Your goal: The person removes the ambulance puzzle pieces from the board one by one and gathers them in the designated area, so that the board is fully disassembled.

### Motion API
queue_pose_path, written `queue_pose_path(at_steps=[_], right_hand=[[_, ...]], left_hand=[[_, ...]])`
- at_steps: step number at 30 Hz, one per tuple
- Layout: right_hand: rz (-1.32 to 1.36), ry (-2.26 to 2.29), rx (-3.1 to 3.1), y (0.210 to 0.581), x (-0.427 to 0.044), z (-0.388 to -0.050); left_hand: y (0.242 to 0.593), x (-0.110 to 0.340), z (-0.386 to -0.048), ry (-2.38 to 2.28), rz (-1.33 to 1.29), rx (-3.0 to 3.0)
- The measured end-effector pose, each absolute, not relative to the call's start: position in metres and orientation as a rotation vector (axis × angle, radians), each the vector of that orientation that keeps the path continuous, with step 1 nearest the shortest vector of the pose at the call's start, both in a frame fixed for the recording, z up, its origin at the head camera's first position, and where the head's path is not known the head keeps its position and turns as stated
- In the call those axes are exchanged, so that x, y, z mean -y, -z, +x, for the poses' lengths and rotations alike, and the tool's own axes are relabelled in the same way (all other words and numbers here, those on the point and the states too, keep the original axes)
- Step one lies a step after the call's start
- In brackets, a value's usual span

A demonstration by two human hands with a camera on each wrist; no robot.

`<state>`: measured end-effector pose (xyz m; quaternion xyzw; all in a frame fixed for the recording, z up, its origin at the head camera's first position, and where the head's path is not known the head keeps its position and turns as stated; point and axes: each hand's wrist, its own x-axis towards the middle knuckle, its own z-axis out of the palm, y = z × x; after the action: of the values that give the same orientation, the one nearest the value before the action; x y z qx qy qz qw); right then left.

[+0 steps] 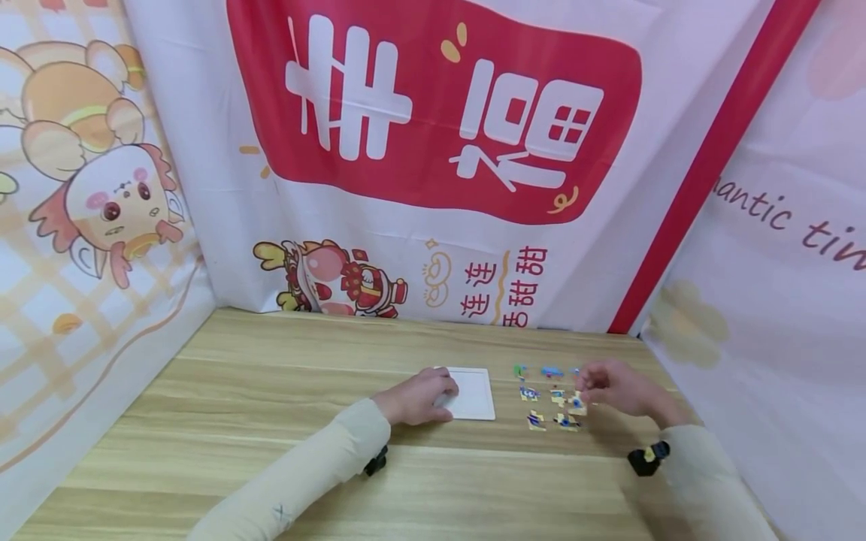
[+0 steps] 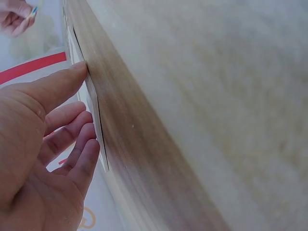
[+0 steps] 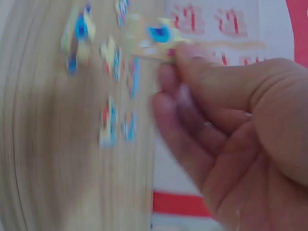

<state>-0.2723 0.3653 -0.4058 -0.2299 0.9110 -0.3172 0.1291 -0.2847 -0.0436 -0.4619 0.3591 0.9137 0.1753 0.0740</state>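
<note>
A white square puzzle tray (image 1: 476, 394) with a raised rim lies flat on the wooden table. My left hand (image 1: 418, 398) rests on its left side; in the left wrist view the thumb (image 2: 67, 82) touches the tray's edge and the other fingers lie loosely bent over it. A yellow jigsaw piece with a blue spot (image 3: 156, 36) is pinched between thumb and fingertips of my right hand (image 3: 216, 106), raised off the table and blurred. Several colourful jigsaw pieces (image 1: 530, 394) lie spread out between the tray and that hand.
The wood-grain table (image 1: 325, 421) ends at a printed cloth backdrop (image 1: 433, 150) behind, with more cloth on the left (image 1: 101, 248) and right (image 1: 778, 300). Small black devices (image 1: 648, 457) are strapped to both wrists.
</note>
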Motion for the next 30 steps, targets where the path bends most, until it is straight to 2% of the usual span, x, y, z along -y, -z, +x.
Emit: queue_pose_path(at_steps=[5, 10, 19, 30], right_hand=[[-0.606, 0.918, -2.586, 0.411, -0.398, -0.268], [-0.576, 0.907, -2.616, 0.428, -0.412, -0.27], [-0.485, 0.794, -2.78, 0.449, -0.409, -0.273], [-0.442, 0.715, -2.844, 0.448, -0.4, -0.271]], left_hand=[[0.461, 0.044, -0.285, -0.526, 1.104, -2.746], [0.461, 0.043, -0.285, -0.53, 1.096, -2.744], [0.464, 0.043, -0.286, -0.532, 1.104, -2.742], [0.464, 0.043, -0.287, -0.508, 1.111, -2.749]])
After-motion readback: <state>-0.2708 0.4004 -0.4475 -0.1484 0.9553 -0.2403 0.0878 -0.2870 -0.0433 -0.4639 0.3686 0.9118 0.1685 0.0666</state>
